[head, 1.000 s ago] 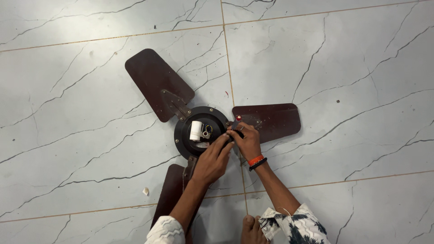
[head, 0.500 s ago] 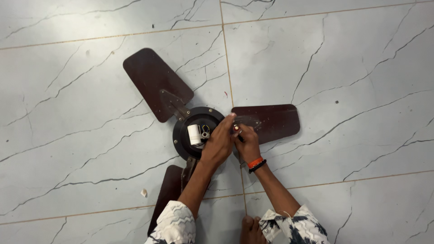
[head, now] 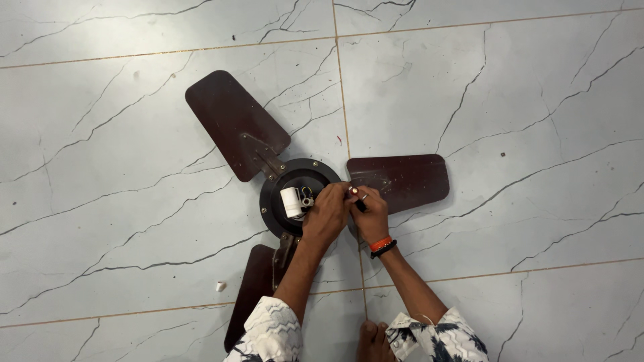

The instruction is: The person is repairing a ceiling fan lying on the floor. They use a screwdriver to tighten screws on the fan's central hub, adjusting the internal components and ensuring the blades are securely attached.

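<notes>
both hands little shifted since half second ago; left hand (head: 327,216) curled on black motor hub (head: 298,196) of ceiling fan (head: 236,124) on tiled floor (head: 510,100); right hand (head: 370,216) fingers pinching small dark tool (head: 357,199) at hub edge, beside white capacitor (head: 290,202)

- One view only, from a camera worn on the person's head, so no second view shares the scene.
- It looks almost straight down at a pale marble-patterned tile floor (head: 510,100), which fills the frame.
- The view is fairly distant: a whole ceiling fan (head: 298,194) lies at centre frame, with floor around it.
- The person's forearms enter from the bottom edge, left hand (head: 327,214) and right hand (head: 371,216) meeting just right of centre.
</notes>
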